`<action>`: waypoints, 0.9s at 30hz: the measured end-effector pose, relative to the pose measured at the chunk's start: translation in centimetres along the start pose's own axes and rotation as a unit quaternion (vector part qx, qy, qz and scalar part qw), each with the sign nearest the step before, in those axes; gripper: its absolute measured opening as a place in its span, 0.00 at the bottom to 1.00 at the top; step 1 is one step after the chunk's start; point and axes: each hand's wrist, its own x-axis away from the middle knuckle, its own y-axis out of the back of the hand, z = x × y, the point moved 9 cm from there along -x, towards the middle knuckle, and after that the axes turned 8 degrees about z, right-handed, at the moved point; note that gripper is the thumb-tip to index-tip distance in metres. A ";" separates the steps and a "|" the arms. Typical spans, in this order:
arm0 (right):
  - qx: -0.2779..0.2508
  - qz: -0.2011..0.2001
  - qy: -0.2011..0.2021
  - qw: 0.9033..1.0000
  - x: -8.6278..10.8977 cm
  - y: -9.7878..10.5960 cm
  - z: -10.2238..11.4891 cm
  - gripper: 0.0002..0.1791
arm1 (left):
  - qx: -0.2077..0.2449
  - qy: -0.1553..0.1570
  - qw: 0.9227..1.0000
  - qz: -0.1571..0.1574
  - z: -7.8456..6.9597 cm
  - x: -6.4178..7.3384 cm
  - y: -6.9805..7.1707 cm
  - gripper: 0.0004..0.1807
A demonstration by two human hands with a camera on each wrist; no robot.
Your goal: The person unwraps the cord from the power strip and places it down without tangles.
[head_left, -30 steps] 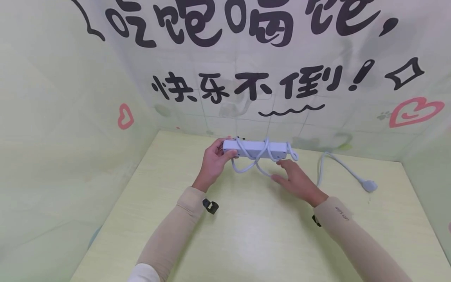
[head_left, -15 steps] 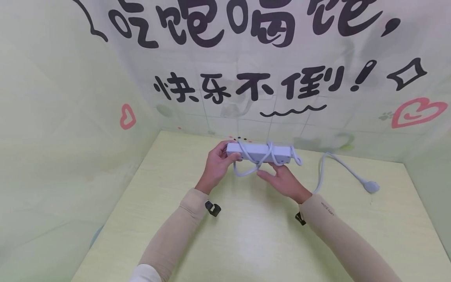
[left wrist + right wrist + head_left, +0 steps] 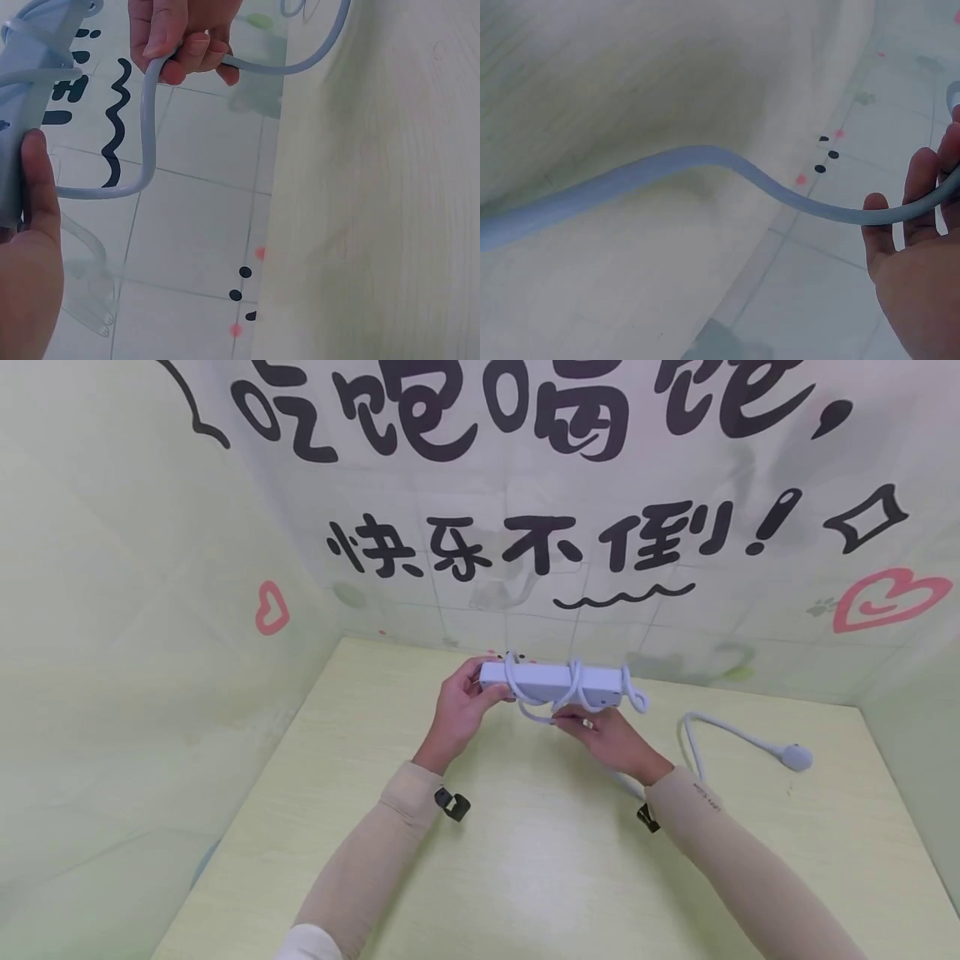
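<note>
A pale power strip (image 3: 540, 678) is held up near the back wall, with its own cord (image 3: 147, 127) looped around it several times. My left hand (image 3: 459, 703) grips the strip's left end, thumb on the near side. Below the strip's right half, my right hand (image 3: 606, 737) pinches the cord between thumb and fingers. In the right wrist view the cord (image 3: 817, 210) runs across the curled fingers and away over the table. The cord's free end, with a round-headed plug (image 3: 797, 757), lies at the right.
The light wooden table (image 3: 510, 877) meets a printed wall cloth (image 3: 450, 602) at the back. More cloth (image 3: 135, 693) hangs along the left side. A bend of cord (image 3: 693, 739) lies on the table beyond the right forearm.
My right hand moved left under the strip, took hold of the cord and drew back slightly right. The lower cord loop got smaller, and the plug's cord shifted on the table.
</note>
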 end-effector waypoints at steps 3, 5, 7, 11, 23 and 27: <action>-0.014 -0.013 -0.011 1.000 -0.1 1.4 -0.4 0.16 | 0.009 0.003 1.000 0.006 0.1 0.2 0.0 0.21; 0.002 -0.031 0.007 0.999 0.2 2.7 0.2 0.15 | 0.009 0.008 1.000 0.011 0.2 0.3 -0.1 0.22; 0.029 -0.049 0.039 0.998 0.4 3.9 1.0 0.13 | 0.008 0.012 1.000 0.018 0.3 0.4 -0.1 0.22; 0.059 -0.070 0.079 0.993 0.6 6.1 2.2 0.11 | 0.001 0.019 0.999 0.033 0.4 0.7 -0.3 0.22; 0.086 -0.111 0.044 0.989 2.1 11.3 5.6 0.06 | -0.029 0.046 0.997 0.054 1.6 1.2 0.0 0.21; 0.096 -0.115 0.070 0.986 3.1 11.7 8.0 0.08 | -0.039 0.050 0.997 0.051 1.9 1.3 0.2 0.21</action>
